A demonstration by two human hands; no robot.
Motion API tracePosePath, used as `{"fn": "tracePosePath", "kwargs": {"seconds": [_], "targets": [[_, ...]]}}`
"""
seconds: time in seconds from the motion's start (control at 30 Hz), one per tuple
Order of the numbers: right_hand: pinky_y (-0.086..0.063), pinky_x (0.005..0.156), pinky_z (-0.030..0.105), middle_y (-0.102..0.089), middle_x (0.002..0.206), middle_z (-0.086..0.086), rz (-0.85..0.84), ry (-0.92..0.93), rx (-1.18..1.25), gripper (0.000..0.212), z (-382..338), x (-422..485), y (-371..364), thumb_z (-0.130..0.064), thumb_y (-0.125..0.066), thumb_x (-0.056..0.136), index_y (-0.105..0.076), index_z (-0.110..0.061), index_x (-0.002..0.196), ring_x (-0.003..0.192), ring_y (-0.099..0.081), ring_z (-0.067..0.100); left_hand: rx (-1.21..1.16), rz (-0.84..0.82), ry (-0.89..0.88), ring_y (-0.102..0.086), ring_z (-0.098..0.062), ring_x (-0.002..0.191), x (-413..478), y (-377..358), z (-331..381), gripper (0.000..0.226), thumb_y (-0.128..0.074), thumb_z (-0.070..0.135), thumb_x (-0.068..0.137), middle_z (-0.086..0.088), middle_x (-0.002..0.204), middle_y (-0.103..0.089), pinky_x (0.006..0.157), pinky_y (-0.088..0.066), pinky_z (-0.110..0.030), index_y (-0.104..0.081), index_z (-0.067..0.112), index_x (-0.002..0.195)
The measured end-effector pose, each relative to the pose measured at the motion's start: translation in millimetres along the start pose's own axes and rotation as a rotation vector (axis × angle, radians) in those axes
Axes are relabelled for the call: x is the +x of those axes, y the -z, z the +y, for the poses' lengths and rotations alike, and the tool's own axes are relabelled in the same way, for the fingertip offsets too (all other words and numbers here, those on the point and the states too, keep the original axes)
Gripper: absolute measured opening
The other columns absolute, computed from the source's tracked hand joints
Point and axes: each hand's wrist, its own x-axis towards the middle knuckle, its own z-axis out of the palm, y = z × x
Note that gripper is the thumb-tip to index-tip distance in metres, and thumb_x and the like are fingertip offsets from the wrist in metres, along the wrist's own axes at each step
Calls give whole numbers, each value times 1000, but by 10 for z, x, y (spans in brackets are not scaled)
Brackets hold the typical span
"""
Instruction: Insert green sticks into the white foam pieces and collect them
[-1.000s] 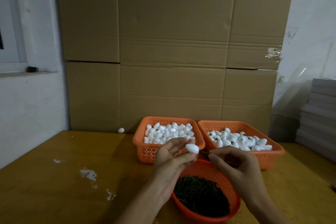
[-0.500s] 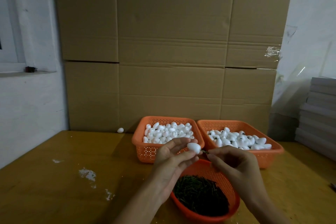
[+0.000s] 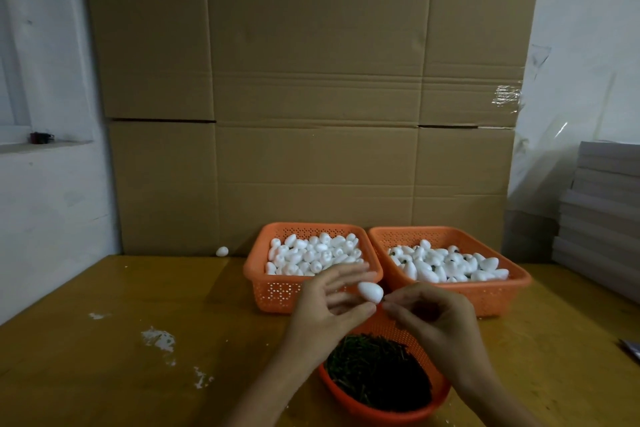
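- Egg (image 3: 370,291): white foam, held in the air in front of the two far baskets, above the bowl's far edge.
- Handling (my guess): v. light, soft, dents if squeezed hard, and smooth enough to slip out. Take it round the fat middle w/ a light pinch and leave the right end free.
- Left hand (image 3: 325,312) pinches the egg btw thumb and a finger; the other fingers are spread.
- Right hand (image 3: 433,315): tips pressed together, touching the egg's right end. Whether a stick is btw them, can't tell; too small.
- Bowl (image 3: 346,395), near, under the hands: round, orange, heaped w/ dark green sticks (image 3: 377,371). They look thin, prob. stiff.
- Left basket (image 3: 277,291), far: orange, full of plain white eggs (image 3: 311,253).
- Right basket (image 3: 502,295), just beside it: spotted eggs (image 3: 450,262) w/ dark marks, prob. the done ones.
- Stray egg (image 3: 222,251) lies far left by the cardboard (image 3: 311,80); white crumbs (image 3: 157,338) on the table (image 3: 104,385), left.
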Motion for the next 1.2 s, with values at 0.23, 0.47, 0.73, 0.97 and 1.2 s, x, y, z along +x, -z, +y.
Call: {"fn": "tracePosePath", "kwargs": {"seconds": [0.23, 0.47, 0.73, 0.97, 1.2], "targets": [[-62, 74, 38, -77, 94, -9, 486, -68, -309, 18, 423, 220, 285, -13, -74, 91, -75, -28, 100, 81, -71, 8, 643, -123, -40, -67, 6, 95, -14, -3, 67, 17, -77, 28, 93, 20, 103, -74, 83, -58, -19, -76, 37, 108], [-41, 111, 53, -55, 151, 17, 63, -93, -901, 45, 633, 315, 476, -35, -44, 106, -62, -13, 141, 142, -46, 37, 1009, -525, 116, -56, -9, 71, -56, -89, 121, 39, -58, 57, 100, 12, 74, -64, 87, -52, -47, -78, 24, 99], [-57, 77, 29, -61, 105, -17, -173, 62, -791, 15, -15, 180, 371, -46, -49, 100, -64, -40, 102, 92, -61, 3, 1000, -428, 152, -67, -7, 95, -59, -119, 18, 15, -77, 15, 90, 13, 105, -75, 93, -60, -42, -82, 28, 96], [-50, 89, 14, -63, 99, -33, -683, 28, -710, 11, -157, 74, 192, -48, -71, 93, -67, -53, 101, 103, -59, -11, 874, -164, 118, -69, 4, 81, -45, -137, 7, 22, -81, 12, 81, 19, 79, -74, 79, -64, -33, -76, 33, 83], [-56, 84, 20, -71, 97, -28, -606, -10, -619, 28, -108, 88, 155, -59, -72, 85, -74, -42, 107, 95, -65, -11, 633, -66, 51, -72, 4, 80, -12, -93, 46, 28, -83, 7, 83, 12, 80, -76, 79, -63, -27, -67, 30, 79]]}}
